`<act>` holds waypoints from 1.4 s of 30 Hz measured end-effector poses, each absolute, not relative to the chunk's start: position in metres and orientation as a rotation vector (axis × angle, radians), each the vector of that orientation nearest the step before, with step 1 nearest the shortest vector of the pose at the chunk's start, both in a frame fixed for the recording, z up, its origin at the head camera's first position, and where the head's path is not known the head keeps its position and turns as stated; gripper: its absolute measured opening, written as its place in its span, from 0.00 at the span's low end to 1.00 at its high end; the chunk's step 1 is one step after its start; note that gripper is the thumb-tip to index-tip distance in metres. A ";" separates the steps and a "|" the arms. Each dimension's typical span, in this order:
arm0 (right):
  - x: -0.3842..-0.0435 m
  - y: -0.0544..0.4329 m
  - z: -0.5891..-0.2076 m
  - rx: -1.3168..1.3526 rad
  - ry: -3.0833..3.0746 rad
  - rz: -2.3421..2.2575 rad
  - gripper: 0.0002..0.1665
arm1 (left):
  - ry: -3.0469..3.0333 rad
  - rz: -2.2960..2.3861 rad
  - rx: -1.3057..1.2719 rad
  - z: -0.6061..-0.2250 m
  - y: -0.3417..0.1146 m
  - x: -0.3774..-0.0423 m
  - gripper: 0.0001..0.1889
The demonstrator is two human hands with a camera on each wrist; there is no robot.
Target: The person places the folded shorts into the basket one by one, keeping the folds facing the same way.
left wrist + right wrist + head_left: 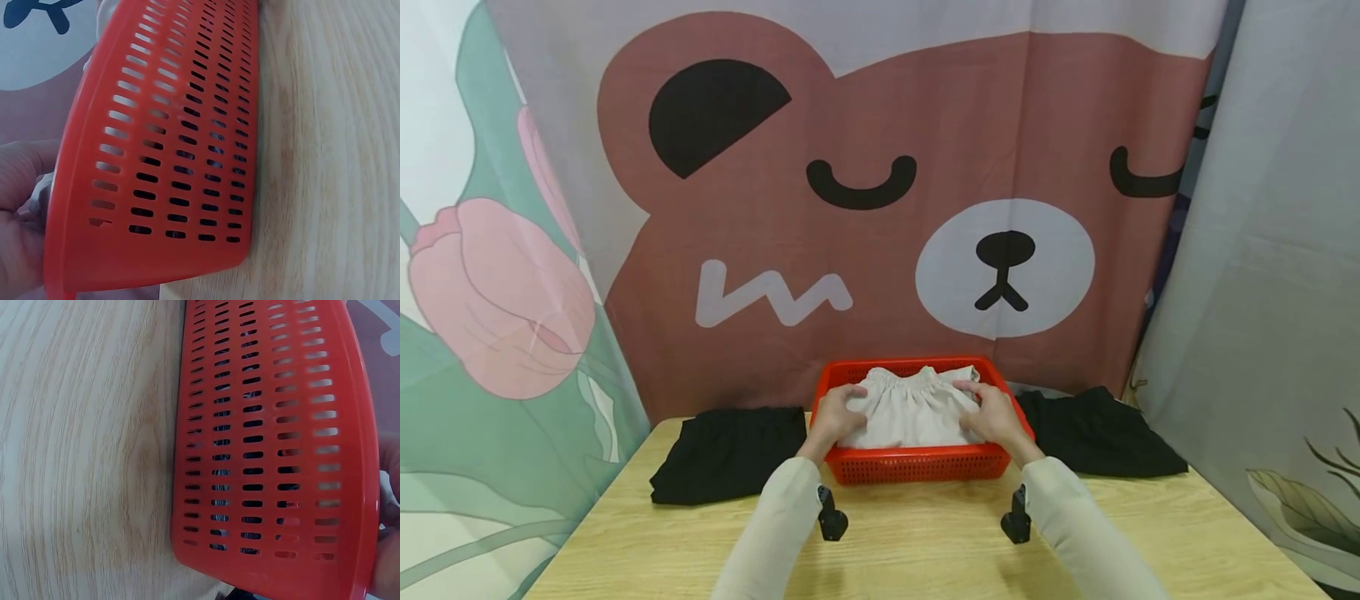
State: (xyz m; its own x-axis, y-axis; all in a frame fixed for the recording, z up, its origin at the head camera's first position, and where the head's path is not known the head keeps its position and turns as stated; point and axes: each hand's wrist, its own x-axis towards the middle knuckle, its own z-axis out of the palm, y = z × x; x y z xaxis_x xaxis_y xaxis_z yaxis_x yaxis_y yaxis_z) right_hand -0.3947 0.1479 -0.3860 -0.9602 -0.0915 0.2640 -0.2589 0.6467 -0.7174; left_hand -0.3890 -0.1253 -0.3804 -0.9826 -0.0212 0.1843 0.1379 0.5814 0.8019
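Note:
A white garment with a gathered waistband lies inside a red plastic basket, its top edge toward the back. My left hand pinches its left side between thumb and fingers, reaching over the basket's rim. On the other side, my right hand pinches the right side the same way. Both wrist views are mostly filled by the perforated basket wall, with part of the left hand and of the right hand at the edges. Dark cloth shows through the slots beneath the white garment.
A folded black garment lies on the wooden table left of the basket. Another black garment lies to the right. Behind the table hangs a curtain with a bear print.

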 end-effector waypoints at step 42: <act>-0.385 0.145 -0.388 0.302 -2.789 0.885 0.25 | -2.830 -0.806 -0.138 -0.384 -0.112 -0.380 0.19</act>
State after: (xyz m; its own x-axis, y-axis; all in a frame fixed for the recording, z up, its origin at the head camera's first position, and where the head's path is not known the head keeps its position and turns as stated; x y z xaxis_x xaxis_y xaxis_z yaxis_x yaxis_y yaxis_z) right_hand -0.3853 0.1450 -0.3885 -0.9593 -0.1331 0.2492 -0.2524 0.8001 -0.5443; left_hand -0.3800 -0.1116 -0.3843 -0.9765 0.0361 0.2123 0.1425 0.8473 0.5117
